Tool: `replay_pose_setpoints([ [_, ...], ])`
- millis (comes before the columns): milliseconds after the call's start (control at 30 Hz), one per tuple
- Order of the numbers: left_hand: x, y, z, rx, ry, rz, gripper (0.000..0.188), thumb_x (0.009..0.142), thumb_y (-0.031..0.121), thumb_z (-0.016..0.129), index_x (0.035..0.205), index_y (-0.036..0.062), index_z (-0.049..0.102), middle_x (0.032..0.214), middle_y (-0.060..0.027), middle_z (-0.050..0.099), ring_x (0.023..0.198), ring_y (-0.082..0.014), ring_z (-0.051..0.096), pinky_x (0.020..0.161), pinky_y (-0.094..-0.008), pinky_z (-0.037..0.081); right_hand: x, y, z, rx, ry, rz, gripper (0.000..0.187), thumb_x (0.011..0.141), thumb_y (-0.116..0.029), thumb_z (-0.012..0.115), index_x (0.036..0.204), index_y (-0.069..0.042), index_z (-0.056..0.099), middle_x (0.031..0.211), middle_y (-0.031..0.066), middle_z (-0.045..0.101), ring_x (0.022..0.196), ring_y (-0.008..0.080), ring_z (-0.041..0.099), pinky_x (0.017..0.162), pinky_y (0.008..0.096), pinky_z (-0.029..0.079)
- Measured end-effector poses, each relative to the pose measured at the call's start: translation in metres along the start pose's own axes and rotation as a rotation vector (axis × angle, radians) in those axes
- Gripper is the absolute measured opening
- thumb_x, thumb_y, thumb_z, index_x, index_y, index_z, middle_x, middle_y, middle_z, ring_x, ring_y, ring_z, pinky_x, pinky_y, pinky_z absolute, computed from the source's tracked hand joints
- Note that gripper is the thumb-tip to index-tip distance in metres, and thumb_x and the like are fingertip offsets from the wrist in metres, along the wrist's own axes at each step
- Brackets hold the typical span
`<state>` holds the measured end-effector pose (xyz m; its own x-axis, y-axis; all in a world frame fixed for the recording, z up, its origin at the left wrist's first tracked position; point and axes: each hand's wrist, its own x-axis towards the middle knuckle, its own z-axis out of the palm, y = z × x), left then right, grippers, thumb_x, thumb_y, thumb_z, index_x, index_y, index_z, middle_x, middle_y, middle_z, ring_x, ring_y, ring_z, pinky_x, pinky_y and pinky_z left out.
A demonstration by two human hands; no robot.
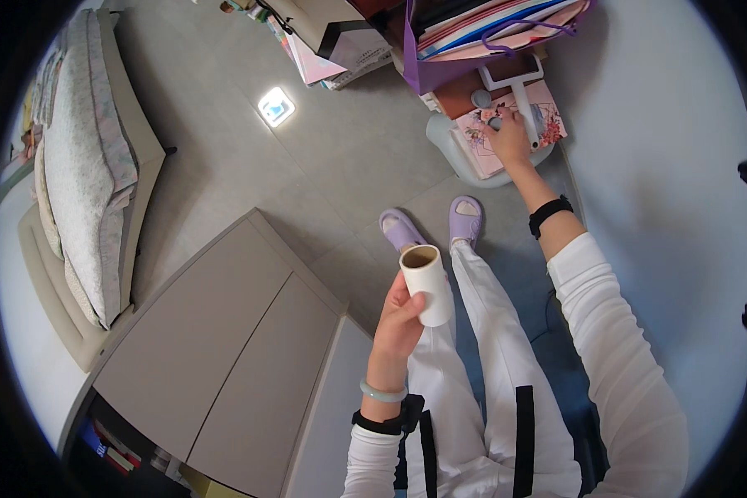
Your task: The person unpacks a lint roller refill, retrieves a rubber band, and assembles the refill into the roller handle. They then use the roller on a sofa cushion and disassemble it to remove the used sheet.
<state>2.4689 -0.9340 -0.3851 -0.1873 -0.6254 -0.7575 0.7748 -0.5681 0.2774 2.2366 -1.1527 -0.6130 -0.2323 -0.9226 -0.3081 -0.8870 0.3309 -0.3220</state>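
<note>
My left hand (400,319) is closed round a white paper roll (430,290), held upright over my legs, its hollow brown cardboard core facing up. Farther off to the right, my right hand (510,139) reaches down to a pink floral box (551,112). Its fingertips close on a small grey round piece (495,124), partly hidden by them. A similar grey round piece (481,99) lies just beyond. Beside that hand rests a white roller handle (524,108) with an open rectangular frame at its far end.
The floral box sits on a grey-blue stool (445,143). Behind it stands a purple bag (423,73) full of folders. A beige cabinet (216,324) is at left, with a bed (87,166) beyond. A lit square (275,107) lies on the floor. The wall (651,183) borders the right.
</note>
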Motion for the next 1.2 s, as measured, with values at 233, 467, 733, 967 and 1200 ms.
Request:
replay_pose_setpoints([
  [233, 0.023, 0.022, 0.014, 0.188, -0.027, 0.02, 0.077, 0.073, 0.012, 0.085, 0.14, 0.0034, 0.047, 0.129, -0.0042, 0.057, 0.119, -0.0158, 0.053, 0.102, -0.0322, 0.041, 0.01, 0.017, 0.009, 0.171, 0.015, -0.019, 0.036, 0.077, -0.021, 0.08, 0.104, -0.005, 0.064, 0.096, 0.0117, 0.066, 0.085, 0.0255, 0.066, 0.073, 0.0382, 0.053],
  [467, 0.008, 0.051, 0.05, 0.235, -0.008, -0.147, 0.065, 0.085, 0.017, 0.076, 0.14, 0.0007, 0.047, 0.126, -0.0067, 0.059, 0.115, -0.0149, 0.055, 0.099, -0.0293, 0.042, -0.118, -0.065, -0.162, 0.897, -0.487, 0.106, 0.023, 0.087, -0.003, 0.063, 0.109, -0.001, 0.069, 0.084, 0.0046, 0.071, 0.072, 0.0087, 0.064, 0.064, 0.0247, 0.051],
  [733, -0.008, 0.051, 0.083, 0.349, -0.011, -0.204, 0.057, 0.091, 0.024, 0.069, 0.139, -0.0015, 0.049, 0.125, -0.0076, 0.06, 0.112, -0.0143, 0.055, 0.097, -0.0273, 0.042, -0.163, -0.109, -0.249, 0.848, -0.61, -0.262, 0.049, 0.081, 0.01, 0.052, 0.126, -0.007, 0.064, 0.127, 0.015, 0.064, 0.113, 0.0258, 0.063, 0.093, 0.0315, 0.05],
  [967, -0.015, 0.052, 0.09, 0.423, -0.008, -0.121, 0.059, 0.088, 0.019, 0.073, 0.139, -0.0012, 0.05, 0.125, -0.0076, 0.06, 0.113, -0.015, 0.056, 0.097, -0.028, 0.043, -0.185, -0.094, -0.274, 0.833, -0.695, -0.196, 0.036, 0.094, -0.002, 0.054, 0.13, 0.0, 0.059, 0.135, 0.017, 0.058, 0.123, 0.0274, 0.058, 0.102, 0.0344, 0.044],
  [1200, -0.021, 0.048, 0.105, 0.797, -0.072, 0.049, 0.061, 0.081, 0.014, 0.08, 0.135, 0.0008, 0.055, 0.115, -0.0073, 0.061, 0.105, -0.0165, 0.057, 0.092, -0.0289, 0.045, -0.196, -0.091, -0.271, 0.926, -0.631, -0.141, 0.035, 0.098, -0.008, 0.053, 0.132, 0.001, 0.057, 0.133, 0.0159, 0.06, 0.127, 0.0262, 0.055, 0.104, 0.0341, 0.043],
])
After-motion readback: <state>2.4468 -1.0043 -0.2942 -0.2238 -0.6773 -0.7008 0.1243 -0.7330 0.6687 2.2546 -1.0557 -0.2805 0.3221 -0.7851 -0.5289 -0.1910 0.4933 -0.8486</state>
